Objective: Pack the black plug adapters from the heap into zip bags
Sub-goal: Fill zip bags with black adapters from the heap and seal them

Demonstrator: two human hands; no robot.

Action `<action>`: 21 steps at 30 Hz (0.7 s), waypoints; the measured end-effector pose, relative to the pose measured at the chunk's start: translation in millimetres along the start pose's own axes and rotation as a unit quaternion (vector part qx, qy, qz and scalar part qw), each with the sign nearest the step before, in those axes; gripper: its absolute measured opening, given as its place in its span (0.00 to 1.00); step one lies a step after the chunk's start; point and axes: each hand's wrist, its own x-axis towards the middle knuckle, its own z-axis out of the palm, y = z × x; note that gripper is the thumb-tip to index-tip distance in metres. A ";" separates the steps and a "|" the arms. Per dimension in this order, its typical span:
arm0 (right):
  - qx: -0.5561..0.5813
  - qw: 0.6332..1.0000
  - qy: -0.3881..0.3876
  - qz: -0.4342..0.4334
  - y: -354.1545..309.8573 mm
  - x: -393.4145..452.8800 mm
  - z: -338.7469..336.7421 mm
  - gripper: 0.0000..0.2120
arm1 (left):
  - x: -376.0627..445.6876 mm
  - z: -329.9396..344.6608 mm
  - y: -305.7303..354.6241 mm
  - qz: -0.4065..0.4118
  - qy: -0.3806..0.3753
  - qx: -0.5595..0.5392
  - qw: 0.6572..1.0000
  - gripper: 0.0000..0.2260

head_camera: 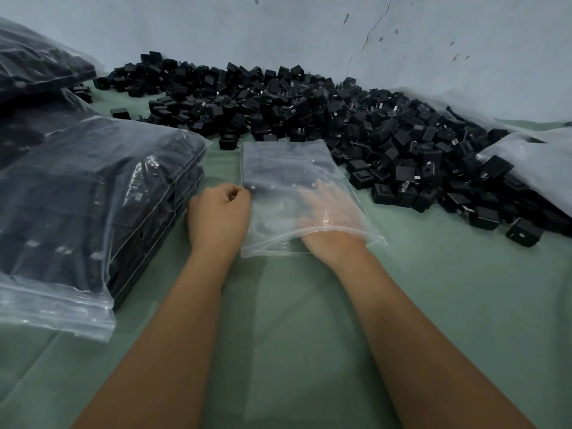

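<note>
Loads of black plug adapters (325, 119) still sit in the heap along the wall, so we're nowhere near done. Beside us on the left, the stack of filled bags (93, 205) shows a decent chunk is already packed, with more full ones behind it. Right now we've got one zip bag (288, 168) flat on the green cloth (294, 335), partly loaded at its far end. Our right hand (325, 212) is inside it, fingers spread out and relaxed against the adapters. Our left hand (219, 209) is curled, pinching the bag's left edge.
</note>
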 end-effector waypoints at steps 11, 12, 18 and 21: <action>-0.032 0.994 0.074 -0.068 -7.1 -31.8 -8.5 0.12 | -8.4 8.1 3.7 0.150 -0.236 -0.077 0.957 0.09; -0.027 0.992 0.095 -0.083 -6.0 -35.9 -12.3 0.13 | -6.4 8.9 0.5 0.147 -0.237 -0.062 0.958 0.09; 0.060 0.907 0.342 -0.239 -1.9 -52.5 -36.2 0.09 | -1.1 11.9 -4.1 0.223 -0.255 0.047 0.940 0.12; 0.090 0.901 0.408 -0.114 25.8 -45.6 -47.8 0.12 | -2.2 11.2 -6.3 0.238 -0.230 0.100 0.938 0.10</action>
